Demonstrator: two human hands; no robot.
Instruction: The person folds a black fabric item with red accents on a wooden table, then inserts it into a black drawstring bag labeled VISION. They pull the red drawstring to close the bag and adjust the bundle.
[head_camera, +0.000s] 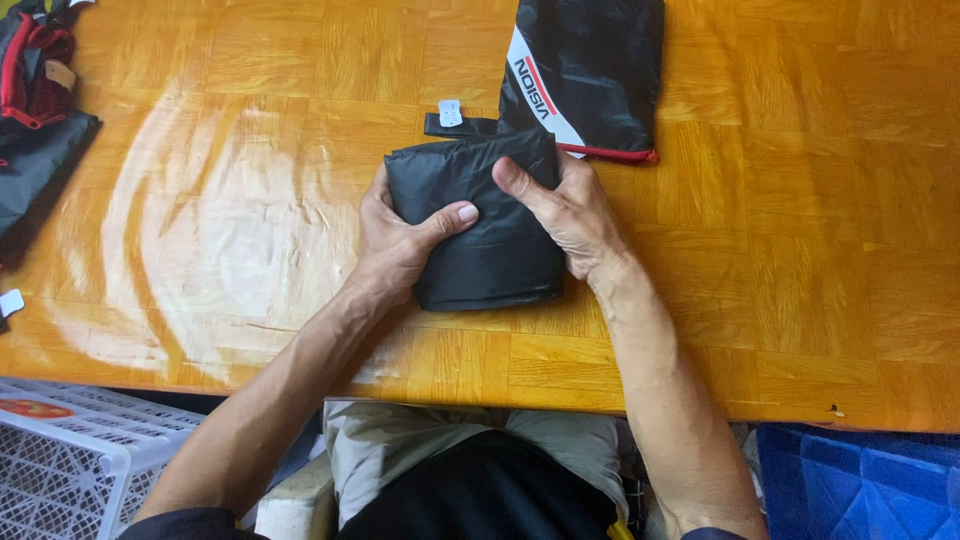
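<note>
Left hand (395, 245): clamps the left edge of the folded black garment (480, 225), thumb laid across its top to keep the folds from springing open.
Right hand (570, 215): grips the right edge, thumb pressing down, fingers tucked behind.
Garment: lies on the wooden table (800, 250), near the person's edge, squeezed into a compact bundle between both hands.
Pouch (590, 70): black with red and white trim, touching the bundle's far end.
Surroundings: white plastic crate (70, 450) lower left; dark clothing (35, 110) at the table's left edge.
</note>
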